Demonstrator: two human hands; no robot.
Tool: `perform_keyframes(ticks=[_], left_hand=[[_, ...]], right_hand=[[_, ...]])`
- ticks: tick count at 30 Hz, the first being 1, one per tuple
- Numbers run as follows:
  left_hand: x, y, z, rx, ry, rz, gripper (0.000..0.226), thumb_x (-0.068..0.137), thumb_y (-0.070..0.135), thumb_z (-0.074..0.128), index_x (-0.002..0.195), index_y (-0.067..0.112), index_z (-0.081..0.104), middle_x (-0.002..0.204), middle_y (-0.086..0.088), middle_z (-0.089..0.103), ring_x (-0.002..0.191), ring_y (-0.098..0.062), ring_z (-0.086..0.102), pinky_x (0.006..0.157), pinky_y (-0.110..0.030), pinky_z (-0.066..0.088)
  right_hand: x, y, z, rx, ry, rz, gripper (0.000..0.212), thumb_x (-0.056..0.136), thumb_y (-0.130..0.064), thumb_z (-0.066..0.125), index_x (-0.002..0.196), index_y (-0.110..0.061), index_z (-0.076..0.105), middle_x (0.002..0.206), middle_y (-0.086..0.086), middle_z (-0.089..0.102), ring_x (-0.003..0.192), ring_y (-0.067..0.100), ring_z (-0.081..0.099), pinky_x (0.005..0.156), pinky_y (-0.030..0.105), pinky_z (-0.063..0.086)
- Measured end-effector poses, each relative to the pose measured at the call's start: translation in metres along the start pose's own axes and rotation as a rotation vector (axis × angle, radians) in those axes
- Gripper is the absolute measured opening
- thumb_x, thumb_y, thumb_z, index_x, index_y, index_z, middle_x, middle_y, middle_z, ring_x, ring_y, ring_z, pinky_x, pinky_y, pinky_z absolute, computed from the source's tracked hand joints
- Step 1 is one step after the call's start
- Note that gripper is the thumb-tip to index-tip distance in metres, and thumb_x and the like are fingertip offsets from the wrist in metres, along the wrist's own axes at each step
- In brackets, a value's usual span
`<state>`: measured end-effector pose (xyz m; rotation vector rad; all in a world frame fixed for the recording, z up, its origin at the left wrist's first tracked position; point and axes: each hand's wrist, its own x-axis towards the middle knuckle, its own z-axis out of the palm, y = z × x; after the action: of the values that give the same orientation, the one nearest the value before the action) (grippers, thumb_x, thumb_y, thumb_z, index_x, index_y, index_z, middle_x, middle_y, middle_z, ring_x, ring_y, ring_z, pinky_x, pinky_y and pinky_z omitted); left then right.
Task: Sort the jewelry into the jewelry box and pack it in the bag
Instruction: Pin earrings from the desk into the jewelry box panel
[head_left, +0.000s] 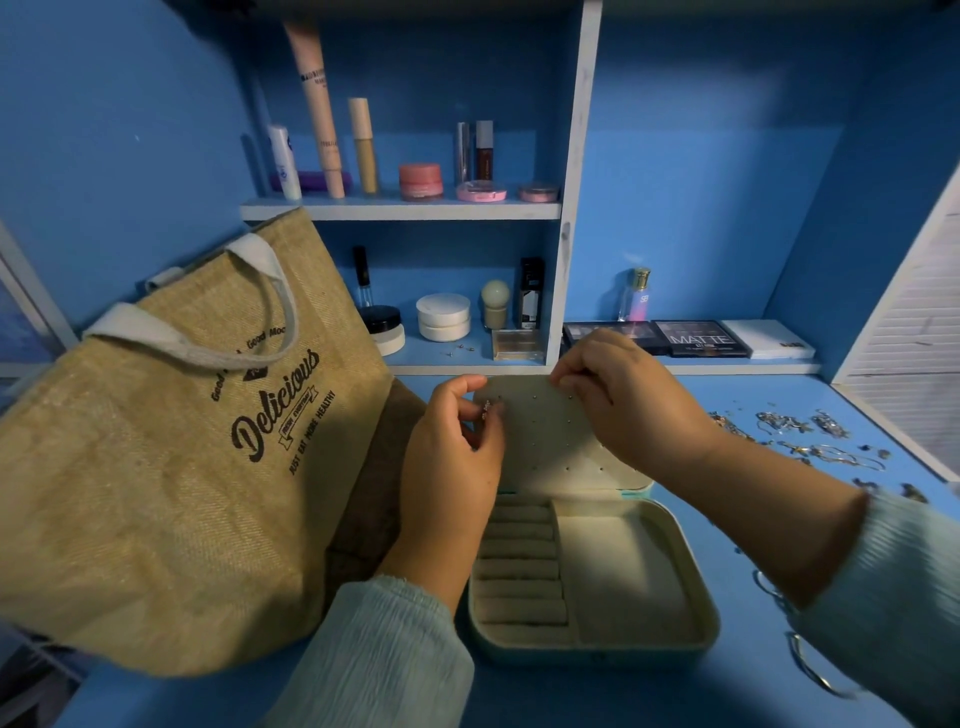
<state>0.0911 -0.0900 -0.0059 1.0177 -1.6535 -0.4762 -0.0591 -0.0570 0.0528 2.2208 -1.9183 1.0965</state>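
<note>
1. Left hand (457, 457): raised over the left edge of the open lid, thumb and fingertips pinched on a small earring (487, 409) held against the perforated panel.
2. Right hand (623, 400): set at the upper right corner of the lid, fingers curled and pinched together at the panel's top edge; whether anything was held between them could not be told.
3. Jewelry box (696, 587): stood open on the blue desk (675, 696), pale teal outside, cream inside; base nearest the viewer, with ring rolls (519, 561) in the left compartment and a plain tray compartment on the right.
4. Lid (550, 441): tilted back behind the base, inner panel dotted with small holes for studs.
5. Bag (171, 441): woven tan tote with pale handles and dark print reading "Delicious", stood upright just left of the box, touching a brown item behind the left forearm.
6. Loose jewelry (810, 436): silver chains and small pieces scattered on the desk to the right of the box, well apart from the bag; further pieces lay beside the right sleeve (893, 587).
7. Shelf unit (405, 210): behind the desk, with cosmetic tubes and jars on two levels; a few small studs (460, 349) lay on the lower level.
8. Palettes (696, 338): laid flat at the right rear, one marked "MATTE", with a small bottle (636, 293) standing behind.
</note>
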Motion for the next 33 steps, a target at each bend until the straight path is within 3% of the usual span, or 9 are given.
perform_keyframes(ticks=[4, 9, 11, 14, 17, 19, 24, 29, 33], left_hand=[[0.001, 0.0, -0.001, 0.088, 0.062, 0.051, 0.027, 0.087, 0.023, 0.061, 0.112, 0.013, 0.057, 0.069, 0.015, 0.048, 0.06, -0.005, 0.051, 0.057, -0.015, 0.042], [0.003, -0.011, 0.002, 0.209, 0.167, 0.191, 0.036, 0.086, 0.034, 0.051, 0.11, 0.011, 0.064, 0.093, -0.005, 0.055, 0.087, -0.012, 0.05, 0.076, -0.021, 0.038], [0.003, -0.012, 0.003, 0.181, 0.134, 0.198, 0.037, 0.086, 0.035, 0.05, 0.109, 0.01, 0.064, 0.099, -0.007, 0.057, 0.092, -0.012, 0.049, 0.08, -0.019, 0.036], [0.002, -0.009, -0.002, 0.028, -0.047, 0.08, 0.031, 0.089, 0.034, 0.053, 0.113, 0.015, 0.057, 0.106, 0.002, 0.058, 0.097, -0.006, 0.05, 0.081, -0.009, 0.035], [0.001, -0.003, -0.009, -0.124, -0.179, -0.08, 0.01, 0.091, 0.033, 0.053, 0.1, 0.036, 0.048, 0.1, 0.017, 0.052, 0.099, -0.003, 0.051, 0.082, -0.011, 0.039], [-0.001, 0.0, -0.014, -0.163, -0.204, -0.09, 0.013, 0.09, 0.032, 0.054, 0.092, 0.041, 0.045, 0.098, 0.018, 0.052, 0.098, -0.003, 0.052, 0.082, -0.015, 0.042], [-0.011, 0.0, -0.025, -0.121, -0.24, -0.021, 0.016, 0.089, 0.024, 0.056, 0.089, 0.037, 0.046, 0.094, 0.013, 0.054, 0.093, -0.004, 0.053, 0.076, -0.007, 0.042], [-0.022, -0.002, -0.032, 0.077, -0.224, 0.146, 0.012, 0.088, 0.02, 0.059, 0.091, 0.024, 0.048, 0.084, 0.022, 0.045, 0.082, 0.003, 0.05, 0.077, 0.003, 0.033], [-0.026, -0.009, -0.036, 0.127, -0.219, 0.281, 0.01, 0.085, 0.03, 0.052, 0.088, 0.02, 0.05, 0.081, 0.021, 0.042, 0.081, 0.009, 0.047, 0.077, 0.003, 0.032]], right_hand=[[-0.001, -0.001, -0.001, 0.003, -0.004, 0.003, 0.017, 0.089, -0.003, 0.051, 0.091, -0.009, 0.067, 0.089, -0.009, 0.048, 0.086, 0.006, 0.045, 0.08, 0.022, 0.037], [0.0, -0.005, -0.005, 0.037, -0.028, 0.071, 0.018, 0.091, -0.006, 0.049, 0.092, -0.012, 0.066, 0.088, -0.008, 0.049, 0.085, 0.006, 0.044, 0.073, 0.013, 0.031], [0.001, -0.008, -0.009, 0.057, -0.041, 0.111, 0.018, 0.091, -0.007, 0.049, 0.093, -0.013, 0.066, 0.087, -0.008, 0.05, 0.085, 0.005, 0.042, 0.068, 0.003, 0.03], [0.004, -0.016, -0.015, 0.094, -0.067, 0.179, 0.017, 0.093, -0.01, 0.049, 0.093, -0.015, 0.066, 0.086, -0.009, 0.053, 0.08, 0.005, 0.045, 0.063, -0.006, 0.029], [0.009, -0.024, -0.021, 0.157, -0.097, 0.228, 0.016, 0.094, -0.014, 0.049, 0.086, -0.02, 0.061, 0.077, -0.017, 0.052, 0.068, -0.002, 0.047, 0.054, -0.005, 0.032], [0.012, -0.03, -0.025, 0.183, -0.134, 0.24, 0.015, 0.094, -0.015, 0.049, 0.086, -0.021, 0.06, 0.076, -0.021, 0.05, 0.067, -0.004, 0.046, 0.051, -0.002, 0.034], [0.015, -0.043, -0.028, 0.241, -0.278, 0.271, 0.015, 0.094, -0.016, 0.051, 0.085, -0.023, 0.061, 0.075, -0.013, 0.055, 0.067, 0.001, 0.049, 0.058, 0.014, 0.039], [0.011, -0.053, -0.025, 0.341, -0.416, 0.337, 0.018, 0.092, -0.013, 0.053, 0.079, -0.021, 0.061, 0.076, -0.005, 0.063, 0.068, 0.007, 0.056, 0.068, 0.019, 0.051], [0.002, -0.056, -0.02, 0.391, -0.482, 0.402, 0.017, 0.092, -0.011, 0.054, 0.079, -0.018, 0.063, 0.076, -0.003, 0.066, 0.068, 0.008, 0.059, 0.07, 0.02, 0.052]])
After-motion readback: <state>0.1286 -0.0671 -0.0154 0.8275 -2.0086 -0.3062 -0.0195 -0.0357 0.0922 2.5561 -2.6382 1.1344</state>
